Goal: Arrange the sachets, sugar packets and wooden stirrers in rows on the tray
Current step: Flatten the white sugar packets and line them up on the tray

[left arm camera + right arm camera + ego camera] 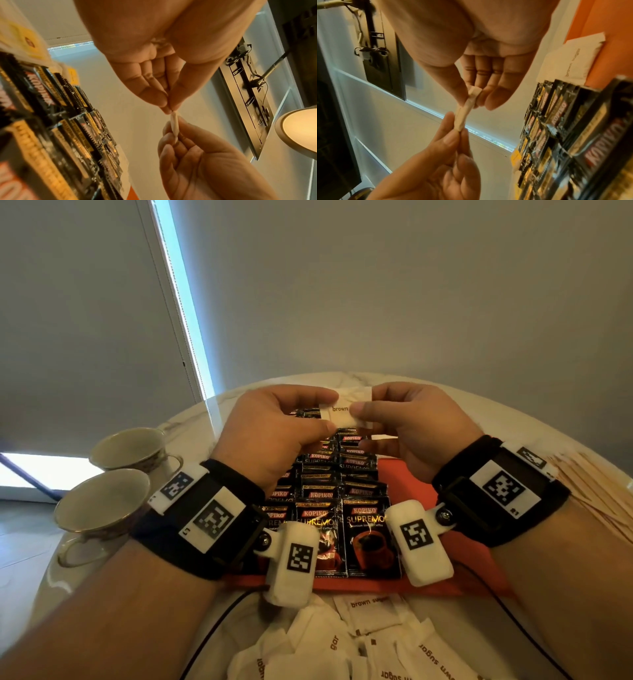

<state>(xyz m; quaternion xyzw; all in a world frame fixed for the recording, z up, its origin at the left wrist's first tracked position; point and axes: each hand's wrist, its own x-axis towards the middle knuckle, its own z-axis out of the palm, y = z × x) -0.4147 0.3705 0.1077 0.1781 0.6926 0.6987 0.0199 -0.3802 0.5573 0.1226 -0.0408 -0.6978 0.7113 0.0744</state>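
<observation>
Nearest, at 6 o'clock on the marble table [534, 419]: lay a loose heap of brown sugar packets [368, 635], unsorted, just short of the orange tray [404, 470]. Beyond that edge, ran three columns of Kopiko coffee sachets [366, 535] away toward 12 o'clock, overlapped like shingles, filling the tray's left and middle. Left bare: the tray's strip toward 3 o'clock, with one sugar packet [570, 59] already laid at its far end. Off the tray at 3 o'clock, lay a fan of wooden stirrers [596, 494]; at 9 o'clock, stood two teacups [113, 491].

Farther out, held above the far sachets: a single brown sugar packet [346, 410], pinched at its left end by the left hand [270, 433] and at its right end by the right hand [414, 426], thumb and fingertips closed on the paper in both. Long axis lay 9-to-3, face up, clear of everything beneath.

Judged: open strip lay toward 3 o'clock and below, nearer the right hand, so probably that hand's job to lower it beside the laid packet.
</observation>
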